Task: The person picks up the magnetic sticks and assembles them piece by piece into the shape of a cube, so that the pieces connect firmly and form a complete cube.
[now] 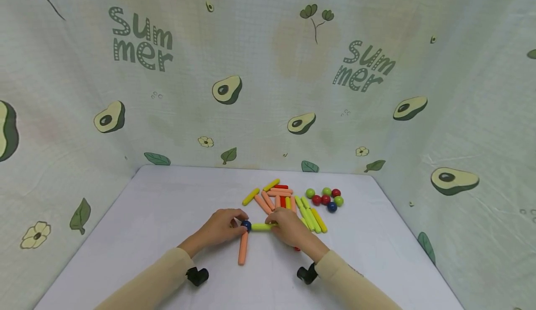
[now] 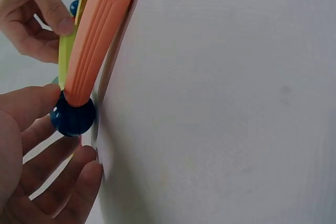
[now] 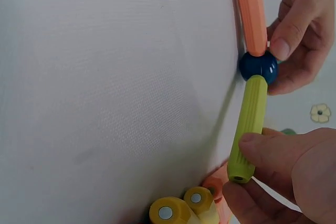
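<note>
Ball (image 1: 246, 226) in left grip (image 1: 221, 226), rod (image 1: 261, 227) in right grip (image 1: 290, 226)

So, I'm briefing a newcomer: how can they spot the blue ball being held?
Near the middle of the white table, an orange rod and a lime-green rod meet at a corner. The dark blue ball sits at that corner. Unlike the other blue ball, grouped with red balls and green balls, it touches two rods.

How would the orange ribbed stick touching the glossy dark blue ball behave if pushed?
The stick looks stiff: straight, plastic-like. Being grooved lengthwise, it should resist slipping. Its end meets the ball, so it may pivot there.
</note>
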`<act>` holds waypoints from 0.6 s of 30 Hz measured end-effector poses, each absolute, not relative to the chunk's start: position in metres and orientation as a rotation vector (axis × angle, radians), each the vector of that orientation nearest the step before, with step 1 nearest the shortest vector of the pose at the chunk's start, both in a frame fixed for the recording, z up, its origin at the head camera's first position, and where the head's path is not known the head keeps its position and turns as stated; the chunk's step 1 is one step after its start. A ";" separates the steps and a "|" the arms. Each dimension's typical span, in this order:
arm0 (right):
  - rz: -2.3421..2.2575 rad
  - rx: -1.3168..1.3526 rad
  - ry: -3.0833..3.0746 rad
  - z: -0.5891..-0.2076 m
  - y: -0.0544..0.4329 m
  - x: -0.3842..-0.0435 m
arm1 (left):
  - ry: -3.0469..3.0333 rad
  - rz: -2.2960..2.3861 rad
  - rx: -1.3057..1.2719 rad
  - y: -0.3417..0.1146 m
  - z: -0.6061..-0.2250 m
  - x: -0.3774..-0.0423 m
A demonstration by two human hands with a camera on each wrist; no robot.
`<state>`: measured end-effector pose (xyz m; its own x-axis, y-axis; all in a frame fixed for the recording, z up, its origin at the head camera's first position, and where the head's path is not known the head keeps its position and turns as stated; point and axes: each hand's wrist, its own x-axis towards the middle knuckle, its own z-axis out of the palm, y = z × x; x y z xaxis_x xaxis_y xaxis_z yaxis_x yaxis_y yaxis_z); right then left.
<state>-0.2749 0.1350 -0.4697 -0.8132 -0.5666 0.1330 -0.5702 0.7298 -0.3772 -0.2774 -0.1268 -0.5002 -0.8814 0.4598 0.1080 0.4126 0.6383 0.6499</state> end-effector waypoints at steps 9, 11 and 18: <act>0.648 0.995 -2.876 -0.471 0.131 -0.274 | 2.802 0.998 0.832 -0.113 -0.499 -0.281; 0.657 1.006 -2.861 -0.471 0.130 -0.274 | 2.812 0.973 0.839 -0.111 -0.501 -0.282; 0.694 1.014 -2.862 -0.472 0.136 -0.275 | 2.823 0.922 0.786 -0.107 -0.508 -0.286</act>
